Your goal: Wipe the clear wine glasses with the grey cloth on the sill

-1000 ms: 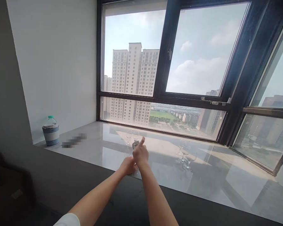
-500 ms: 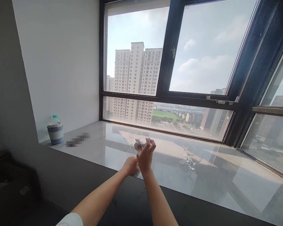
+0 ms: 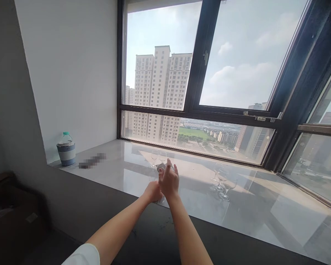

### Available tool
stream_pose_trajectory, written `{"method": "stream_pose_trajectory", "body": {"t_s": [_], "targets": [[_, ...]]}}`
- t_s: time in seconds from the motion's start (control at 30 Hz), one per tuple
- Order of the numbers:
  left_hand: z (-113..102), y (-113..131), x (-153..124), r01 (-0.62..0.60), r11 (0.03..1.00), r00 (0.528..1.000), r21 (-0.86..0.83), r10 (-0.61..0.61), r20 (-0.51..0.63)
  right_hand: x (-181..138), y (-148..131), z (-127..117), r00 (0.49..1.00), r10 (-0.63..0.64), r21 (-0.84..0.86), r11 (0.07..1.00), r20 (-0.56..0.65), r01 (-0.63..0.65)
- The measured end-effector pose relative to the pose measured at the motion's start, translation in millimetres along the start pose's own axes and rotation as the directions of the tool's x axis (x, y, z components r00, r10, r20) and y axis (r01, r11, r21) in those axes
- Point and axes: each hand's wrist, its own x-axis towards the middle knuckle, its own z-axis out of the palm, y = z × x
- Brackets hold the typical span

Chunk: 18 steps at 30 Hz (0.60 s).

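A pale cloth [image 3: 161,167] is pinched at the far side of the right hand [image 3: 169,182], its long axis hidden. Nearer the front edge of the sill [image 3: 110,176], the left hand's [image 3: 153,192] fingers are curled; their hold cannot be told.

no legible text, no readable labels

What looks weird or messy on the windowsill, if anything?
Only the blocky, blurred patch beside the blue-and-white tub on the windowsill: it hides whatever is there. I see nothing spilled or broken.
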Motion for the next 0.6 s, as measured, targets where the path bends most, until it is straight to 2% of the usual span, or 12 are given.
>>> {"method": "stream_pose_trajectory", "body": {"t_s": [0.17,0.33,0.6], "targets": [[-3.1,2.3,-0.5,0.002,0.999,1.000,0.041,-0.003,0.009,7.4,-5.6,-6.6,0.989,-0.046,-0.096,0.994,0.140,0.060],[-4.2,4.1,-1.4,0.023,0.998,1.000,0.064,-0.023,0.009,13.9,-6.9,-7.5,0.962,-0.007,-0.192,0.979,0.272,0.061],[-4.9,2.7,-2.5,0.014,0.998,1.000,0.057,-0.014,0.004,24.3,-7.2,-13.2,0.911,0.029,-0.169,0.985,0.411,0.044]]}}
